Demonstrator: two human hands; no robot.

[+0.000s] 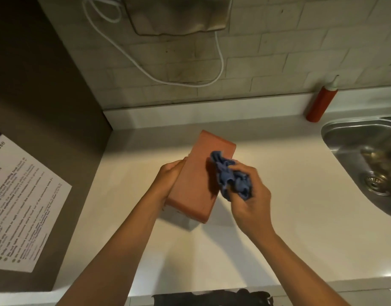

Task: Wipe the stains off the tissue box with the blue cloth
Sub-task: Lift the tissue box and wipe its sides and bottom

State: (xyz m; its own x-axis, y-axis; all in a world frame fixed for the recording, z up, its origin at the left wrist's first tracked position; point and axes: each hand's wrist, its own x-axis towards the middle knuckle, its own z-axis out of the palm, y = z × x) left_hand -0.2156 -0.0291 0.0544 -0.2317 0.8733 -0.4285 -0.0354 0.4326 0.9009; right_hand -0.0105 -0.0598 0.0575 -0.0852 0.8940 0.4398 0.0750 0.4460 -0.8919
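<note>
So we've got the tissue box [196,173] lifted a bit off the white counter [289,195], tilted, with our left hand [168,180] curled round its left edge to hold it. Our right hand [249,195] has its fingers bunched tight around the blue cloth [230,175], which is touching the box's right side. Sink [345,138] and a red bottle [321,102] sit off to the right.

Likely a shared kitchen, steel sink [353,138], tiled wall [278,51], pale countertop [289,195], posted notice [24,206], red squeeze bottle [321,102]
</note>
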